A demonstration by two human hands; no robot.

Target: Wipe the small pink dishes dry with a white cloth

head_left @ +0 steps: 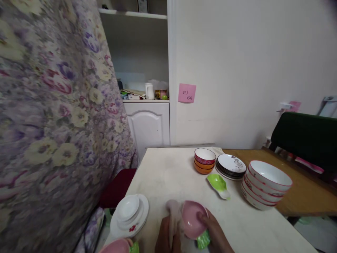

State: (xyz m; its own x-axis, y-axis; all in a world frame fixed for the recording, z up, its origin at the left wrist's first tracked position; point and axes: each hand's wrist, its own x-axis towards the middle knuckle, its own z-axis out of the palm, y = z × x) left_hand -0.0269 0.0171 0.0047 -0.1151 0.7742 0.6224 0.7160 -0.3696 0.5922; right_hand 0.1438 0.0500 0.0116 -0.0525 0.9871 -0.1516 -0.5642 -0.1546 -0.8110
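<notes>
Currently, from the head view, holding a pink bowl (pixel 191 220) over or on the near part of the pale table (pixel 168 172), low in the frame and right of centre. Gripped at the rim by the right hand (pixel 214 228), thumb apparently laid inside and the other fingers tucked behind the wall, mostly hidden; pinching the bowl from the side, presumably to leave most of its hollow uncovered. Turned hollow-side up toward the camera, with a green leaf-shaped end (pixel 203 240) just beside the right hand; no telling, at this angle, bowl rested from bowl lifted.

Bunched in the left hand (pixel 163 237), just left of the bowl, a pale cloth (pixel 173 211), top flopping above curled fingers; closed round the fabric, likely to hold the loose bundle together, with exact finger positions lost to blur. Impossible to confirm: contact between cloth and bowl.

At lower left, cut off by the frame edge, a 2nd pink bowl (pixel 117 246), near a small white bowl (pixel 128 207) resting on white plates (pixel 143 215). Toward the right, set in piles apparently to save room and leave space for both hands: red-and-orange bowls (pixel 204 169), dark-edged plates (pixel 228 162) and large white bowls (pixel 263 191) with red rims. Between these piles and the right hand, lying alone, a green leaf-shaped dish (pixel 218 183), perhaps too irregular for stacking.
</notes>
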